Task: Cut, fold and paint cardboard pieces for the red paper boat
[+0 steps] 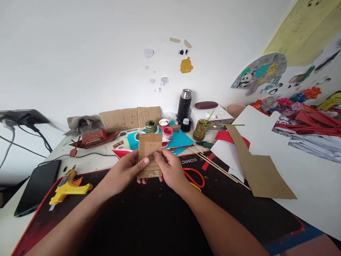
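A small rectangular piece of cardboard (150,145), brown with some printed letters near its lower edge, is held up between both hands above the dark desk mat. My left hand (129,167) grips its left side, thumb on the front face and fingers behind. On the right side my right hand (170,165) pinches it the same way, its fingers mostly hidden behind the board. Red-handled scissors (196,174) lie on the mat just right of my right hand, partly covered by it. Behind the cardboard stand open paint jars (151,126) on blue paper (183,137).
A yellow glue gun (69,188) and a black phone (38,188) lie at the left, near a red model boat (94,138). Wooden sticks (221,169), cut cardboard (269,176) and a jar of murky water (199,131) are at the right. A black thermos (184,106) stands against the wall.
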Tool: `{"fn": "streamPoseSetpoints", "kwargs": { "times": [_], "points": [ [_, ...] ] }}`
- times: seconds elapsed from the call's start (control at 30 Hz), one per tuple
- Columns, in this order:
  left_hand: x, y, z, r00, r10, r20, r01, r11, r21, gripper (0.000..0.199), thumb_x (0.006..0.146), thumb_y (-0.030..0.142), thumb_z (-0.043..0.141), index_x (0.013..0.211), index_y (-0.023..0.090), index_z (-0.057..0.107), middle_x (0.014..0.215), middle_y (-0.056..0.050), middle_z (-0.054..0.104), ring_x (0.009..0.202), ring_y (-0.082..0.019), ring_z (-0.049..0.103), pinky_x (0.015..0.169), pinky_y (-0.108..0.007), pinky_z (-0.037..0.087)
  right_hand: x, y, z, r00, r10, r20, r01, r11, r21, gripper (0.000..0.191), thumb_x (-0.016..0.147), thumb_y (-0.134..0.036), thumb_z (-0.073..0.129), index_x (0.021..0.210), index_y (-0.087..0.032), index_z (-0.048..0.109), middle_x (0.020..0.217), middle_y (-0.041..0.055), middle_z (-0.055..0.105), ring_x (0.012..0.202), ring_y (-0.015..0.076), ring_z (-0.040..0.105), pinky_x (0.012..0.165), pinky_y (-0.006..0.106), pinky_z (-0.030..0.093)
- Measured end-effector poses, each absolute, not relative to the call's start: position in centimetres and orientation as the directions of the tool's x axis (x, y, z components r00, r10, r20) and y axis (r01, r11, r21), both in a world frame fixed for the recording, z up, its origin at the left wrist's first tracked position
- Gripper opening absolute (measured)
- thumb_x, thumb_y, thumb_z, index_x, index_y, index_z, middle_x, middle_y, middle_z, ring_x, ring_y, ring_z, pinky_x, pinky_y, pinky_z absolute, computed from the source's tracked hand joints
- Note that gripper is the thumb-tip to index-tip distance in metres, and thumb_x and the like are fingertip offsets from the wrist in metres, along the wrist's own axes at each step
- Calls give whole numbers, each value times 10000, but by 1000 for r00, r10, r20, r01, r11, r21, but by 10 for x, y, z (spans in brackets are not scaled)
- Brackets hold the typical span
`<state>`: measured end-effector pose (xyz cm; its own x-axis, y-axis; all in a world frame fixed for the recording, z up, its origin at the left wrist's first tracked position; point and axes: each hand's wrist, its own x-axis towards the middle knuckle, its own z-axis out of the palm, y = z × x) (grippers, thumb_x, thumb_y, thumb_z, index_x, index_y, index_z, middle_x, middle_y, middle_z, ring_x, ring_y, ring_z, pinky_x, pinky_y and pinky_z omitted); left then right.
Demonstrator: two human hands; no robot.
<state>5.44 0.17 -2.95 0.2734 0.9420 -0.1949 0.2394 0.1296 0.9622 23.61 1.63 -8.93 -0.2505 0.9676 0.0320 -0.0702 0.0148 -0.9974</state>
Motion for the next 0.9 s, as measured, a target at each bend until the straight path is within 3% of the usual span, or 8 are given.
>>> {"fn": "streamPoseSetpoints", "kwargs": {
  "times": [0.1,0.27,0.33,0.4,0.47,0.63,0.8,0.9],
  "points": [
    [54,-1,-27,263,943,-204,252,137,958,717,855,813,769,1217,202,672,812,-30,754,603,-221,680,553,-349,572,237,17,-88,-287,957,34,-140,-7,-990,452,1018,-690,629,961,-243,591,674,-66,577,416,120,526,365,242,420],
    [55,-2,-34,122,984,-132,320,87,944,730,860,838,731,1210,201,667,776,8,694,519,-164,549,435,-287,444,233,16,-89,-392,919,22,-113,-24,-993,399,1053,-640,605,973,-252,559,505,-122,499,360,118,490,387,214,378],
    [57,-2,-38,116,990,-86,307,46,951,706,869,838,722,1182,206,686,868,-33,753,608,-192,620,517,-313,520,231,15,-92,-362,932,13,-94,-22,-995,384,1050,-628,618,969,-258,554,506,-132,467,348,116,460,376,222,363],
    [60,-1,-42,115,993,-22,263,-9,965,675,867,823,736,1167,220,704,1013,-80,804,821,-257,724,733,-382,625,229,14,-95,-328,945,8,-95,-24,-995,393,1047,-638,621,947,-265,544,514,-133,441,339,112,432,363,229,337],
    [62,0,-43,113,994,13,234,-39,972,671,851,819,754,1182,236,707,1110,-100,819,959,-296,744,882,-432,633,227,14,-98,-307,952,10,-105,-23,-994,423,1040,-673,622,935,-272,536,514,-133,425,333,109,412,356,232,312],
    [61,-2,-38,119,982,-148,280,110,954,711,844,893,703,1080,224,649,767,-3,710,565,-182,594,530,-321,505,230,14,-94,-284,958,32,-105,2,-994,473,1023,-727,634,924,-272,551,481,-132,421,336,110,417,363,234,314],
    [59,-5,-27,262,957,-126,213,70,975,653,898,790,741,1179,216,605,710,34,678,555,-167,617,519,-293,483,235,15,-84,-287,956,61,-172,11,-985,444,1036,-678,626,911,-262,537,492,-122,469,349,106,436,372,228,328],
    [59,-3,-26,250,963,-102,217,46,975,583,906,745,758,1106,223,591,683,54,647,533,-150,588,499,-278,469,235,14,-83,-377,925,40,-205,-41,-978,454,1018,-699,631,978,-255,547,534,-120,521,372,107,487,387,218,347]
  ]
}}
